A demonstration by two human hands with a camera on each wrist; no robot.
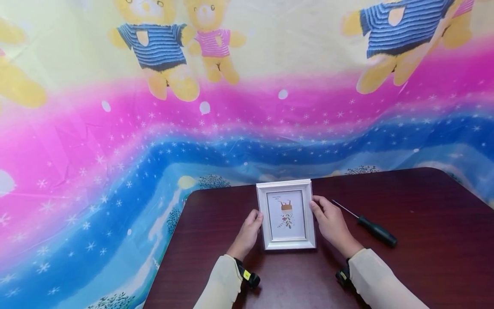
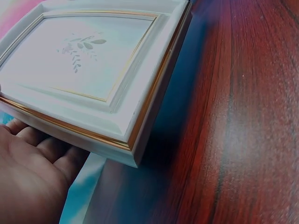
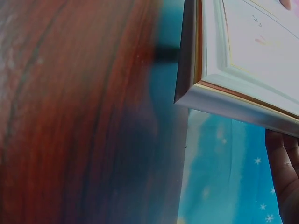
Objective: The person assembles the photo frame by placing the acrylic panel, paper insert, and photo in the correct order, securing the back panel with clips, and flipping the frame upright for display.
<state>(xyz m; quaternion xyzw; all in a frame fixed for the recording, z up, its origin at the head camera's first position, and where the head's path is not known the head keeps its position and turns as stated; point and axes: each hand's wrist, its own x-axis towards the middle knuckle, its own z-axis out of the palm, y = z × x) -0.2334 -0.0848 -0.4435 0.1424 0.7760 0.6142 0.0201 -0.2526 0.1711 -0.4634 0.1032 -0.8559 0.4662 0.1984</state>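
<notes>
Both hands hold a white picture frame [image 1: 289, 245] with thin gold lines, its front facing the head camera. Inside it is a print [image 1: 286, 207] of a brown pot with leaves, which appears upside down. My left hand [image 1: 248, 231] grips the left side, with several fingers behind the frame in the left wrist view. On the opposite side, my right hand [image 1: 335, 224] grips the edge, thumb towards the front. Whether the frame's lower edge touches the table cannot be made out. Its back is hidden.
A screwdriver [image 1: 376, 231] with a dark green handle lies on the dark red wooden table [image 1: 432, 223], right of the right hand. Behind the table hangs a colourful cloth [image 1: 247, 111] printed with bears and snowflakes. Each wrist wears a black strapped device [image 1: 251, 278].
</notes>
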